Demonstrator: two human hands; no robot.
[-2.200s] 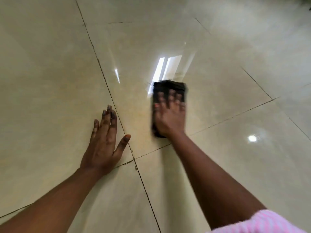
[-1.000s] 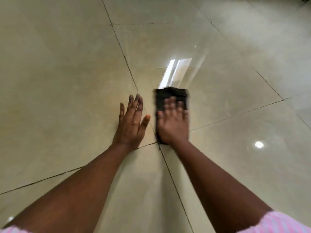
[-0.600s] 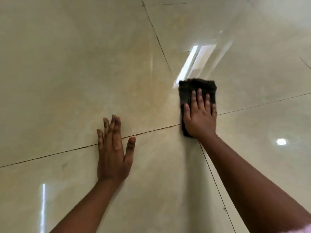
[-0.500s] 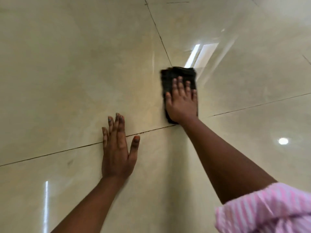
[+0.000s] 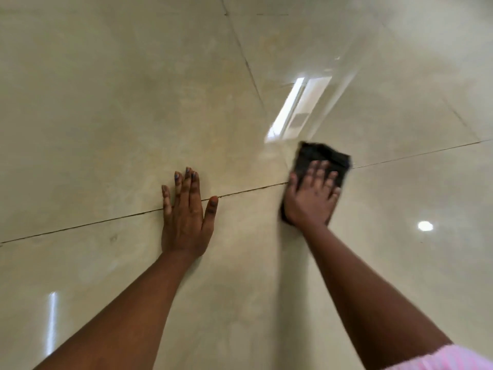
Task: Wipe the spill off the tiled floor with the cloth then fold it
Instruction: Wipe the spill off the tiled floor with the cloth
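1. Head view, the hold: the right hand lies flat on the dark folded cloth, fingers spread and pressed down on it rather than clamped around it. That looks meant to keep the whole pad against the tiled floor while rubbing. The cloth sits right of centre, across a grout line, its far end poking out beyond the fingertips.
2. Head view, the support: the left hand is planted palm-down on bare tile to the left, well apart from the cloth. Its fingers are close together and the thumb is splayed, likely bracing the leaning body.
3. Head view, the spill: I cannot make it out on the glossy surface; only light reflections show.
4. Head view, against half a second ago: the cloth and right hand have slid nearer and to the right, from the far tile onto the grout line, and both are blurred by the stroke. The left hand is planted much as before. Folding has not started.
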